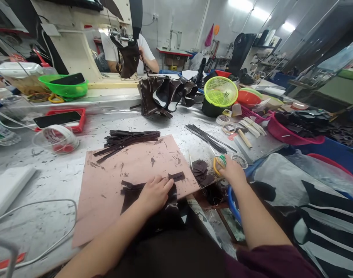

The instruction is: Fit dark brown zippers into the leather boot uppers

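My left hand (154, 195) is pressed over a dark zipper (176, 177) that lies along the top edge of a dark leather piece (129, 201). Its fingers are together, holding both down near the front of a pinkish board (101, 193). My right hand (233, 170) grips the scissors (217, 166), with yellow and green handles, just right of the board. Small dark leather patches (201, 170) are piled between the board and the scissors. At the board's back edge lies a bundle of dark zippers (130, 139); thin dark strips (206, 138) lie behind the scissors.
Dark leather bags (167, 94) stand at the back, below a sewing machine (75, 50). A yellow-green basket (220, 92), a hammer (244, 138) and a pink basin (292, 135) are to the right. Tape rolls (56, 138) and a phone (57, 119) lie left. A person sits opposite.
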`<state>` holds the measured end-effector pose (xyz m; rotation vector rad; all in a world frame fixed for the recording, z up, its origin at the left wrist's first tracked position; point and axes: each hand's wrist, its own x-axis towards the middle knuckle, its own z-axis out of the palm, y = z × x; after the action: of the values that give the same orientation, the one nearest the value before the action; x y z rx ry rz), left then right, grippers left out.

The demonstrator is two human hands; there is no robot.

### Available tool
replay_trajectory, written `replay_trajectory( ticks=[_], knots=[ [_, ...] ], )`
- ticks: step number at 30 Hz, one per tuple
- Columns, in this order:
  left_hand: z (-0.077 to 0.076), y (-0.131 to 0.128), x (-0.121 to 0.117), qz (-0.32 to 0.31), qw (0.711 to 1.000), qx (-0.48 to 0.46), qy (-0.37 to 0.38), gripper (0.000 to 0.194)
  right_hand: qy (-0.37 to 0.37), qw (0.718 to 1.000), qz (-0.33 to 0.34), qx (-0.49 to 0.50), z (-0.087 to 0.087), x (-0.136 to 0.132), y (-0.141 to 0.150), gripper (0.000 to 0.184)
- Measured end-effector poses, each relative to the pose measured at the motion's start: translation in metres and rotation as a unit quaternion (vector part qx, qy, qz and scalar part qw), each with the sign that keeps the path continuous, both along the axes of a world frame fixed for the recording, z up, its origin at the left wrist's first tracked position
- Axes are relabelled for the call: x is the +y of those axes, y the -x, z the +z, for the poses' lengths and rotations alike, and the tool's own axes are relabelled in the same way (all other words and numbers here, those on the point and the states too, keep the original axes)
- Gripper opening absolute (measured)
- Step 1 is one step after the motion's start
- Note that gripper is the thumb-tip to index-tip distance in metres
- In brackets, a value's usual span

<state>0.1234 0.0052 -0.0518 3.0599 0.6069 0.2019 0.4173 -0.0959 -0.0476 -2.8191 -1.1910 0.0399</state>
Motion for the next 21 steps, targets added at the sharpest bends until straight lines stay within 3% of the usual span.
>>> replay_trajectory(
  ticks=[2,4,6,8,10,11,15,21],
  knots=[
    [-0.001,0.001,0.000,0.011,1.000,-0.014,0.011,0.038,-0.056,0.997,0.004,0.052,0.001,-0.013,0.018,0.058],
    [-0.002,0.002,0.000,0.019,0.999,-0.028,0.025,0.037,-0.099,0.979,0.044,0.172,-0.001,-0.030,0.044,0.055],
    [-0.003,0.002,0.000,0.022,0.998,-0.041,0.036,0.036,-0.108,0.932,0.103,0.332,-0.006,-0.049,0.076,0.055],
    [-0.004,0.002,0.000,0.022,0.998,-0.051,0.043,0.036,-0.097,0.861,0.128,0.483,-0.014,-0.064,0.108,0.052],
    [-0.005,0.002,0.001,0.020,0.997,-0.057,0.049,0.036,-0.091,0.808,0.119,0.569,-0.022,-0.070,0.134,0.048],
    [-0.006,0.003,0.001,0.019,0.997,-0.060,0.052,0.036,-0.090,0.798,0.116,0.585,-0.025,-0.069,0.144,0.048],
    [-0.008,0.004,0.003,0.015,0.996,-0.065,0.067,0.036,-0.082,0.825,0.117,0.547,-0.026,-0.049,0.163,0.043],
    [-0.016,0.003,0.006,0.007,0.995,-0.064,0.082,0.039,-0.028,0.880,0.106,0.463,-0.008,-0.030,0.173,0.038]
  ],
)
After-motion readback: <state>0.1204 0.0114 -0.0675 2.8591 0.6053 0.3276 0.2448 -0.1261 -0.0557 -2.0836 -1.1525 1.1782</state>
